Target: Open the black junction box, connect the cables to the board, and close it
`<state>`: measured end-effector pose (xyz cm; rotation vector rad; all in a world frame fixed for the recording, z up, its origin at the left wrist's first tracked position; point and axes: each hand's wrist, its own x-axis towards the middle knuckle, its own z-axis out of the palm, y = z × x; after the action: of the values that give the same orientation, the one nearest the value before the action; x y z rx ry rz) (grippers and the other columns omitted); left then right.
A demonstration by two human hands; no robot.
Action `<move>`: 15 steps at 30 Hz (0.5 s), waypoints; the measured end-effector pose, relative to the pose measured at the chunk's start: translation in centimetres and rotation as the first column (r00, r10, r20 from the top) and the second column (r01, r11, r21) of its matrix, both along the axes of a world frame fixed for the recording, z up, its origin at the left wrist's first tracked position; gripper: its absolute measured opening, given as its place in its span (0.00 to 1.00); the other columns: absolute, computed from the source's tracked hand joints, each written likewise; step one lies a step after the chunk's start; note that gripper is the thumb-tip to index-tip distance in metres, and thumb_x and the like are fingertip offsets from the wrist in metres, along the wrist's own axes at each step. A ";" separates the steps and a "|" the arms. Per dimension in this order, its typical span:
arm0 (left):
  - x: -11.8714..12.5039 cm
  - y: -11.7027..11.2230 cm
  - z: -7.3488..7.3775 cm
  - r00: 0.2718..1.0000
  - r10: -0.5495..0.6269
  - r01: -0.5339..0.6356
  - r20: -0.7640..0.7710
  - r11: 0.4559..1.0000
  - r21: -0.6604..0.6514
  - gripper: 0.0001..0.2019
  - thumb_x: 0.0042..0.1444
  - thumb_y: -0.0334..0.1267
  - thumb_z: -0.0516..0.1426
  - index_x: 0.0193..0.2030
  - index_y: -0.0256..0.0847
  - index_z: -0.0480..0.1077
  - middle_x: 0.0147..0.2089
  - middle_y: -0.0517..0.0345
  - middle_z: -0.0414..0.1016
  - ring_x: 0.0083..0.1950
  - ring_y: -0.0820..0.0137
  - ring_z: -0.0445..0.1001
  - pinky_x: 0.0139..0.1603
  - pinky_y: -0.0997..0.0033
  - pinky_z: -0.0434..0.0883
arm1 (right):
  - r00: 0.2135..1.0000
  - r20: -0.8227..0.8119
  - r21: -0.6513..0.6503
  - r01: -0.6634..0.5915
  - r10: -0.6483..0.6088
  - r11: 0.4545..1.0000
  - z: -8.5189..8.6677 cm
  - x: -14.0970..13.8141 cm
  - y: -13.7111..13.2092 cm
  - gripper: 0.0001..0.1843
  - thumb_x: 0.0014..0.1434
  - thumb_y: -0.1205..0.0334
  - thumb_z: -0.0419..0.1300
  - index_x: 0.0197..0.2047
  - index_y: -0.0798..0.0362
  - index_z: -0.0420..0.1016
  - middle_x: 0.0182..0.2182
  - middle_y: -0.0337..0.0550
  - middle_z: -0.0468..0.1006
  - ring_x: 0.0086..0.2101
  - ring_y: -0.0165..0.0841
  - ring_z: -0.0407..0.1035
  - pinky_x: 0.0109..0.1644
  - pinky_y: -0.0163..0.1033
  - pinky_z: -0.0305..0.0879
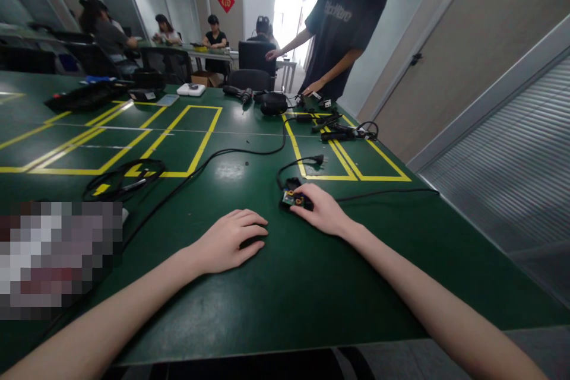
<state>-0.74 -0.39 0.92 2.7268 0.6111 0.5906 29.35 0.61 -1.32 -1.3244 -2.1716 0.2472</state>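
Note:
My left hand (234, 240) rests on the green table (214, 303), palm down, with its fingers stretched out and a little bent; nothing is in it. To its right, my right hand (323, 209) has thumb and fingers on an opened black power adapter (281, 204). A small green circuit board (288, 197) with orange-yellow parts shows inside the casing; the fingers cover its right side. From the adapter a short black cord leads up to a plug (317, 160) lying on the table. Another black cable (387, 193) runs off to the right edge.
A coiled black cable (124, 181) with a yellow tag lies at left, near a blurred-out object (57, 255). Yellow tape (207, 136) marks rectangles. Farther back are a power drill (243, 94), a black case (273, 102) and several cords (338, 130). A person (345, 24) stands at the far side.

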 end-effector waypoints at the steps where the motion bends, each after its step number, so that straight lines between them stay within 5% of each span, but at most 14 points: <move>1: 0.0 -0.1 0.2 0.999 0.017 -0.017 0.030 1.000 0.010 0.10 0.71 0.38 0.55 0.49 0.42 0.77 0.52 0.50 0.81 0.54 0.62 0.78 0.56 0.60 0.74 | 0.993 -0.017 -0.009 -0.120 0.120 0.993 0.3 -1.3 -0.8 0.14 0.66 0.54 0.66 0.50 0.51 0.75 0.46 0.50 0.81 0.45 0.43 0.75 0.50 0.48 0.74; 3: 0.0 -0.2 0.6 0.993 0.053 -0.058 0.105 0.998 0.037 0.09 0.71 0.39 0.55 0.44 0.42 0.76 0.45 0.51 0.81 0.47 0.63 0.78 0.50 0.62 0.74 | 0.940 -0.059 -0.037 -0.337 0.335 0.941 1.1 -3.3 -2.2 0.15 0.65 0.55 0.68 0.51 0.50 0.75 0.46 0.49 0.81 0.46 0.42 0.75 0.50 0.47 0.74; 6: -0.1 -0.5 1.2 0.980 0.065 -0.080 0.186 0.994 0.075 0.11 0.68 0.45 0.59 0.38 0.41 0.73 0.38 0.52 0.78 0.41 0.64 0.75 0.42 0.64 0.72 | 0.872 -0.086 -0.064 -0.488 0.483 0.870 1.9 -4.5 -3.4 0.14 0.64 0.57 0.69 0.50 0.50 0.75 0.45 0.48 0.81 0.46 0.41 0.75 0.51 0.46 0.74; 15: 0.4 -0.3 0.3 0.995 0.103 -0.103 0.006 0.994 -0.035 0.31 0.54 0.60 0.68 0.55 0.40 0.71 0.51 0.48 0.80 0.51 0.55 0.78 0.56 0.54 0.73 | 0.912 -0.030 0.102 -0.405 0.410 0.908 1.9 -4.0 -3.1 0.14 0.67 0.54 0.66 0.52 0.52 0.77 0.46 0.52 0.82 0.45 0.44 0.75 0.49 0.49 0.75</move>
<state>-0.33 -0.69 1.25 2.6723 0.7564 0.6088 25.36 -2.49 0.55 -0.7905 -2.3677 0.3314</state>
